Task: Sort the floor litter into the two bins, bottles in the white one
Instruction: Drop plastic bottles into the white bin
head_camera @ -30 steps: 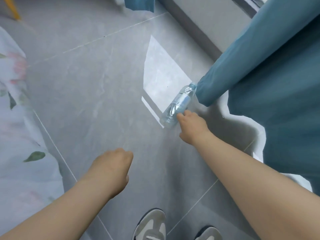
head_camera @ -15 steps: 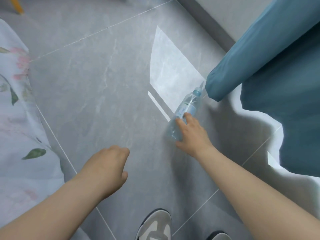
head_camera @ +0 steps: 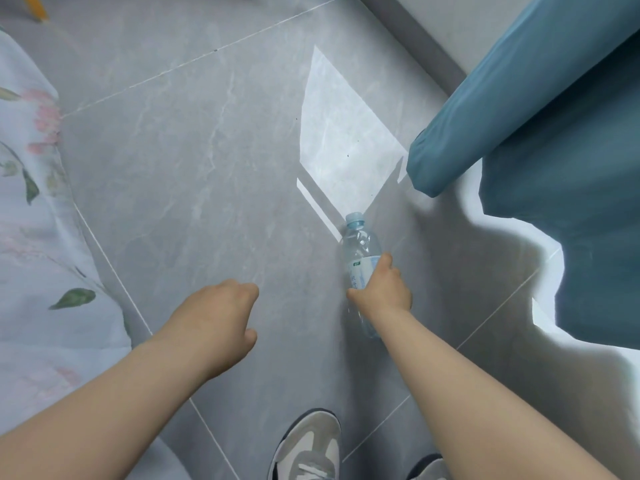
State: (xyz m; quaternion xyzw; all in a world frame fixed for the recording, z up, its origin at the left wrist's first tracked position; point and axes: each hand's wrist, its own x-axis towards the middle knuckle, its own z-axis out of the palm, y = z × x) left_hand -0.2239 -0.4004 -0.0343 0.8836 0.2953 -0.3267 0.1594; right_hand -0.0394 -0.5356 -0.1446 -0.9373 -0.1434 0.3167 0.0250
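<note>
Grey tiled floor (head_camera: 207, 202); right hand (head_camera: 384, 289) round clear bottle (head_camera: 362, 247), long axis front-to-back, cap away; left hand (head_camera: 211, 323) loose, empty

the bottle (head_camera: 361, 252) label carries print; too blurred to read
</note>
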